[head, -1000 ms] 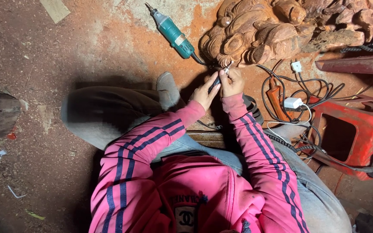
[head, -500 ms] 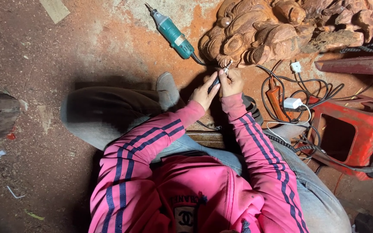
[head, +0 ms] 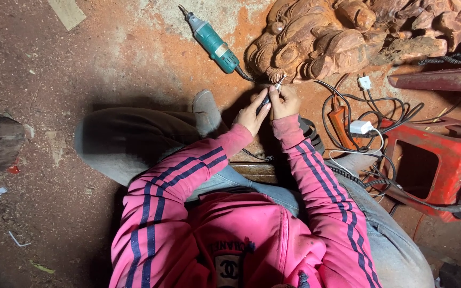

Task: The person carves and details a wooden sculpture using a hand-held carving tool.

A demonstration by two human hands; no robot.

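Both my hands meet in front of me over the dusty floor, holding one slim dark handpiece tool (head: pixel 267 97) with a metal tip. My left hand (head: pixel 251 113) grips its body from the left. My right hand (head: pixel 283 101) pinches it near the tip. Just beyond the tip lies a large reddish-brown wood carving (head: pixel 321 40) with rounded, curled forms. My arms are in pink sleeves with dark stripes.
A teal power grinder (head: pixel 212 42) lies on the floor left of the carving. Tangled black cables, a white plug (head: pixel 359 127) and an orange tool (head: pixel 340 121) lie to the right, beside a red plastic stool (head: pixel 444 160). My left leg (head: pixel 134 136) stretches leftward.
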